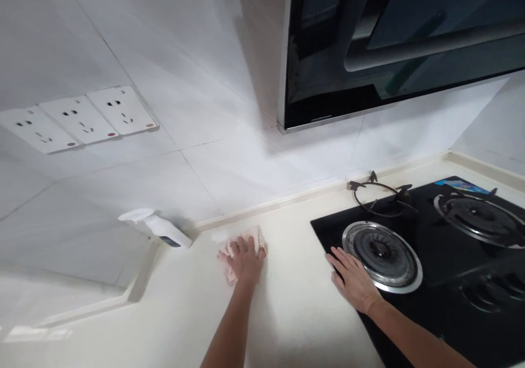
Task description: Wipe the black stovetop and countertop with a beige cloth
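Observation:
My left hand (243,258) presses down on a pale pink cloth (255,237) lying on the cream countertop (295,313), close to the tiled back wall. Its fingers curl over the cloth. My right hand (353,281) lies flat with fingers stretched out on the front left corner of the black glass hob (451,264), just beside the left burner (381,254). It holds nothing.
A white spray bottle (158,227) stands in the counter corner to the left of the cloth. A loose pan support (379,194) lies behind the left burner; a second burner (478,216) is at the right. A black range hood (394,45) hangs above. Wall sockets (77,117) sit at upper left.

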`<state>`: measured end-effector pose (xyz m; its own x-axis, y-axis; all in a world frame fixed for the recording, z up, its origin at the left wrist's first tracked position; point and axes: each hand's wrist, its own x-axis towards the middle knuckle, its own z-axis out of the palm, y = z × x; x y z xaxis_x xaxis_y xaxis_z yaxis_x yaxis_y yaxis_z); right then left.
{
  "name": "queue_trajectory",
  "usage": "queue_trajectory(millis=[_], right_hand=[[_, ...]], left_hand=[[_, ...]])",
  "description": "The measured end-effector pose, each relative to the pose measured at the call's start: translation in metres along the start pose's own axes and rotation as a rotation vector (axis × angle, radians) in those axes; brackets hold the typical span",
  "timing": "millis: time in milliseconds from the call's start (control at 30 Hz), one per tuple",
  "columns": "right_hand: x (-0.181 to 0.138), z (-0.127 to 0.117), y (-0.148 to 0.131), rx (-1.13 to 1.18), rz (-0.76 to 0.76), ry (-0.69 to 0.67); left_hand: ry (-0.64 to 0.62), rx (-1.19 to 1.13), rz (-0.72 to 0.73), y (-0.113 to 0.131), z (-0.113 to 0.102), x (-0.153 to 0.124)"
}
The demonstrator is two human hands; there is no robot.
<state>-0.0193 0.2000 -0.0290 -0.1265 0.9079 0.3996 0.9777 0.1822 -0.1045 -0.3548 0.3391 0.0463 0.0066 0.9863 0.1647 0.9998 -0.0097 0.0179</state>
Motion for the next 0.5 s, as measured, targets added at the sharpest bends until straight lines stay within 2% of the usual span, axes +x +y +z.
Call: queue_trajectory(millis=[133,200,267,367,500], right_hand=[[-0.001,0.001,0.003,-0.006,-0.015,0.017],[-0.002,0.002,0.006,-0.009,-0.029,0.023],[-0.004,0.004,0.009,-0.007,-0.041,0.022],[-0.007,0.009,0.013,-0.001,-0.045,0.010],[-0.010,0.015,0.015,0.006,-0.035,0.006]], left_hand=[[0.003,-0.064,0.126,0.022,0.009,-0.035],[0.006,-0.109,0.201,0.023,0.013,-0.058],[0.015,-0.141,0.218,0.013,0.015,-0.076],[0.018,-0.129,0.114,-0.022,0.009,-0.082],[-0.026,-0.033,-0.095,-0.093,-0.010,-0.066]])
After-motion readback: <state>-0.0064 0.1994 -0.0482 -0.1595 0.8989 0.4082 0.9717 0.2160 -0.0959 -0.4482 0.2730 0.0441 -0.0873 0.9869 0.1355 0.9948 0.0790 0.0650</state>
